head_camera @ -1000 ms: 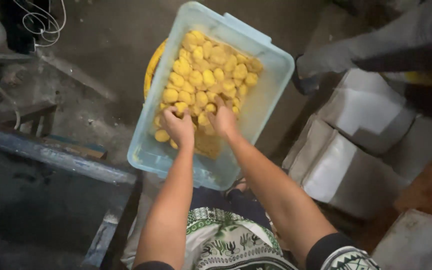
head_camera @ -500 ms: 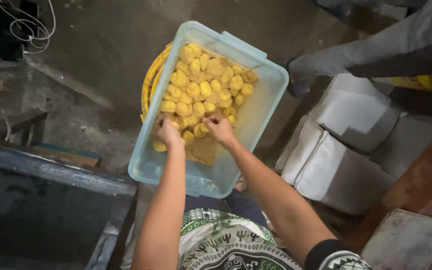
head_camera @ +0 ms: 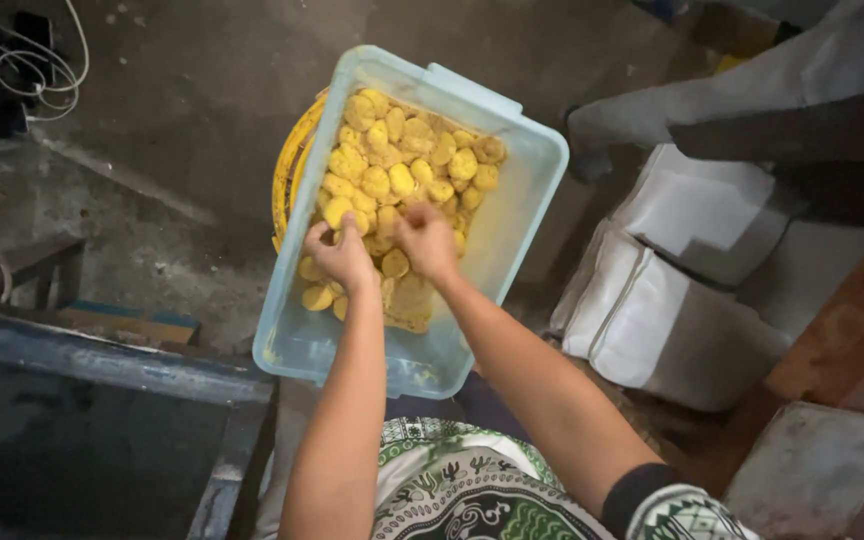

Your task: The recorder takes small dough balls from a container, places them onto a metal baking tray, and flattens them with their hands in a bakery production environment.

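A pale blue plastic tub [head_camera: 512, 230] is seen from above, tilted, with a heap of small yellow pieces [head_camera: 402, 170] gathered in its far half. Under the tub's far left edge, a yellow bucket rim [head_camera: 287, 185] shows. Both bare hands are lowered into the tub at the near edge of the heap. The left hand [head_camera: 340, 258] is curled over the pieces, its grip closed loosely on some of them. The right hand [head_camera: 428, 240], just beside it, is pinched narrow among the pieces; whether anything is held cannot be told. To the right of the tub, white sacks [head_camera: 672, 300] are stacked. Beyond them, another person's grey sleeve [head_camera: 752, 85] is stretched across.
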